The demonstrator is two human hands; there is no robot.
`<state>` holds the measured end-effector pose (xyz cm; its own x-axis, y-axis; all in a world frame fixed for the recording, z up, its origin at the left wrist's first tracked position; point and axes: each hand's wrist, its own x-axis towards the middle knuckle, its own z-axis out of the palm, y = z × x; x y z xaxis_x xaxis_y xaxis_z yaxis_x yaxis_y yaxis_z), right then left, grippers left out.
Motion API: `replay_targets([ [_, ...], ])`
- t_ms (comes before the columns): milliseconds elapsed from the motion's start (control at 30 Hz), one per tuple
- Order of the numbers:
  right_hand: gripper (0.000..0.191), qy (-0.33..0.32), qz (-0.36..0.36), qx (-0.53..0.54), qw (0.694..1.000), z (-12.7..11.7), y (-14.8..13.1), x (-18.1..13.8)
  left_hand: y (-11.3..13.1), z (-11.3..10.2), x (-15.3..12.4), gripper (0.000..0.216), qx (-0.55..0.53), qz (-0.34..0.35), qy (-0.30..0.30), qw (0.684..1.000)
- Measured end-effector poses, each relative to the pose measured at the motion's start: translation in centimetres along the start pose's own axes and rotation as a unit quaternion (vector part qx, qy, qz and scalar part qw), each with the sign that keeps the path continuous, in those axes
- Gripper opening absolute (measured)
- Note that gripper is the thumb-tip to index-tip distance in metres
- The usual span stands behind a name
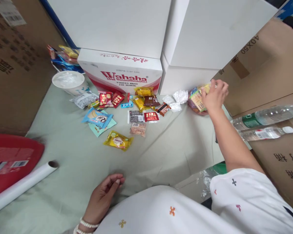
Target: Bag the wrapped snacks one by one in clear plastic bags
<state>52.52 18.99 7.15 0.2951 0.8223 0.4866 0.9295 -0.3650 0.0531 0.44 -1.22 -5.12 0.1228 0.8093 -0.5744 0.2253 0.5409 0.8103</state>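
Observation:
My right hand (214,95) reaches far to the right and grips a clear bag of snacks (196,101) that lies against a white box (185,78). My left hand (103,195) rests near me on the pale green cloth (70,152), fingers loosely curled, holding nothing. Between them lies a scatter of several small snack packets: a yellow one (118,140) nearest me, a blue one (97,119), red ones (105,99) and brown ones (151,101).
A Wahaha carton (119,70) and white boxes stand at the back. A white cup (68,82) sits at the left. A red package (11,161) and a white paper roll (21,185) lie at the near left. Two water bottles (266,125) rest on cardboard boxes (271,65) at the right.

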Motion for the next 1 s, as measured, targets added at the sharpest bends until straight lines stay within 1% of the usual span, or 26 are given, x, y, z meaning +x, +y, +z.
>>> replay_targets([
  [33, 0.062, -0.008, -0.054, -0.018, 0.998, 0.2, -0.9, -1.0, 0.1, 0.1, 0.1, 0.061, 0.000, -0.002, 0.004, 1.000],
  [67, 0.061, -0.029, -0.097, -0.034, 0.994, 0.7, -1.7, -2.0, 0.3, 0.1, 0.1, 0.062, 0.000, -0.004, 0.007, 1.000],
  [100, 0.060, -0.054, -0.123, -0.049, 0.990, 1.3, -2.2, -2.8, 0.5, 0.2, 0.2, 0.064, 0.000, -0.006, 0.011, 1.000],
  [133, 0.060, -0.075, -0.135, -0.061, 0.986, 1.9, -2.4, -3.4, 0.7, 0.3, 0.2, 0.065, 0.002, -0.008, 0.013, 1.000],
  [200, 0.059, -0.096, -0.133, -0.079, 0.983, 3.0, -1.7, -4.4, 0.9, 0.3, 0.1, 0.067, 0.006, -0.012, 0.010, 1.000],
  [267, 0.058, -0.095, -0.125, -0.090, 0.984, 3.6, -0.2, -5.2, 1.0, 0.3, 0.0, 0.068, 0.012, -0.013, 0.009, 1.000],
  [400, 0.059, -0.083, -0.128, -0.096, 0.984, 3.5, 4.1, -6.7, 0.9, 0.4, 0.0, 0.071, 0.026, -0.008, 0.026, 0.999],
  [567, 0.058, -0.096, -0.109, -0.084, 0.986, 3.8, 9.5, -7.7, 1.0, 0.6, 0.1, 0.070, 0.041, -0.002, 0.032, 0.999],
  [667, 0.056, -0.096, -0.080, -0.059, 0.991, 4.7, 12.4, -7.1, 1.0, 0.6, 0.1, 0.067, 0.050, -0.003, 0.036, 0.998],
  [767, 0.057, -0.096, -0.064, -0.029, 0.993, 5.7, 14.2, -5.8, 0.7, 0.6, 0.1, 0.065, 0.057, -0.007, 0.040, 0.998],
  [867, 0.057, -0.110, -0.060, -0.005, 0.992, 6.8, 15.0, -3.6, 0.1, 0.6, 0.1, 0.063, 0.058, -0.009, 0.042, 0.997],
  [1000, 0.057, -0.141, -0.046, -0.004, 0.989, 7.5, 14.7, 0.3, -0.1, 0.9, -0.3, 0.059, 0.066, -0.010, 0.049, 0.997],
])
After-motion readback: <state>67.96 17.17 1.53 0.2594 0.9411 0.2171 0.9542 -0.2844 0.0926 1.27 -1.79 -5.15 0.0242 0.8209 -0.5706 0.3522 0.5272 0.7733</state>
